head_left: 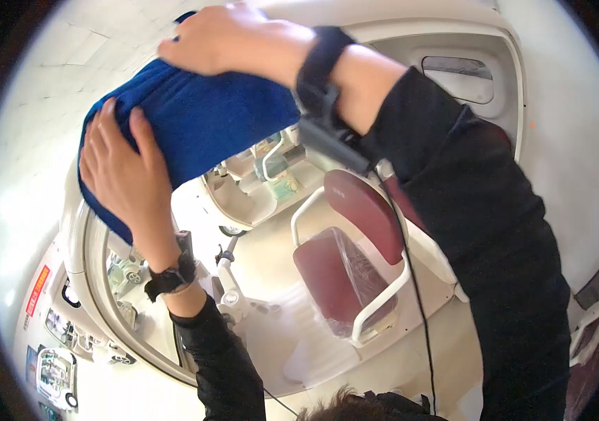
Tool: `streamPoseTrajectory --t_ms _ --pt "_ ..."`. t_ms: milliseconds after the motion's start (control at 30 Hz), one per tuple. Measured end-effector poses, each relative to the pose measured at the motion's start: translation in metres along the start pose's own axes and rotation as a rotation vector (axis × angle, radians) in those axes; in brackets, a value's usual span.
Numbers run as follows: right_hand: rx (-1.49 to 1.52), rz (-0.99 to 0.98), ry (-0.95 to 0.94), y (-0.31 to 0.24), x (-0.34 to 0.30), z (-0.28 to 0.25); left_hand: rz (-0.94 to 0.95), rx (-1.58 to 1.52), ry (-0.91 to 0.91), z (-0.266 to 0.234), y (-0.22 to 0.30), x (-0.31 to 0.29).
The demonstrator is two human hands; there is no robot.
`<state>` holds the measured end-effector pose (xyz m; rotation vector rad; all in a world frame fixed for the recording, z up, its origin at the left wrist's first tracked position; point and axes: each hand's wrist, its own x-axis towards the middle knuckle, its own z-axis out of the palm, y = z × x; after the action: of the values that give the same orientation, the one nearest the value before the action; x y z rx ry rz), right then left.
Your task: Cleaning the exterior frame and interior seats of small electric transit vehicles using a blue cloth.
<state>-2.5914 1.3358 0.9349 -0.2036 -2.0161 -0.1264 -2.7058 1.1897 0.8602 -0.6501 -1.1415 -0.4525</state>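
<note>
White moulded cabin [454,42] behind — left hand [120,165] and right hand [219,38] apart, pressing thick blue fleece cloth [201,116]; best kept flat, even pressure.

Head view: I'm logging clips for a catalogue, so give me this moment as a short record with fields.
setting: white moulded cabin of a small ride-type vehicle
held item: blue fleece cloth
left hand: palm flat against the cloth's left end
right hand: on the cloth's upper edge
wrists: black strap on each
sleeves: black, long
nearby: dark red seat with white armrests, partly under clear plastic film
also in view: black cable hanging from the right wrist
</note>
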Motion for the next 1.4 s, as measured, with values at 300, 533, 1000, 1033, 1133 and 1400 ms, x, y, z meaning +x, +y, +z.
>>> streamPoseTrajectory --t_ms 300,533,1000,1033,1133,1400 --pt "-0.185 -0.307 -0.039 0.111 -0.015 -0.05 0.024 -0.082 -0.18 0.021 0.103 0.05" --pt "-0.197 -0.356 -0.08 0.15 -0.019 -0.069 0.074 -0.145 -0.412 0.038 0.116 0.078" --pt "0.007 -0.198 0.02 0.15 -0.036 -0.073 0.075 -0.347 -0.624 0.042 0.121 0.104" --pt "0.042 -0.116 -0.013 0.151 -0.036 -0.074 0.045 -0.35 -0.651 0.044 0.121 0.106" --pt "0.03 -0.121 0.029 0.154 -0.034 -0.071 0.01 -0.328 -0.715 0.051 0.12 0.116" --pt "-0.163 -0.167 -0.022 0.154 -0.019 -0.067 0.006 -0.336 -0.776 0.053 0.116 0.119"
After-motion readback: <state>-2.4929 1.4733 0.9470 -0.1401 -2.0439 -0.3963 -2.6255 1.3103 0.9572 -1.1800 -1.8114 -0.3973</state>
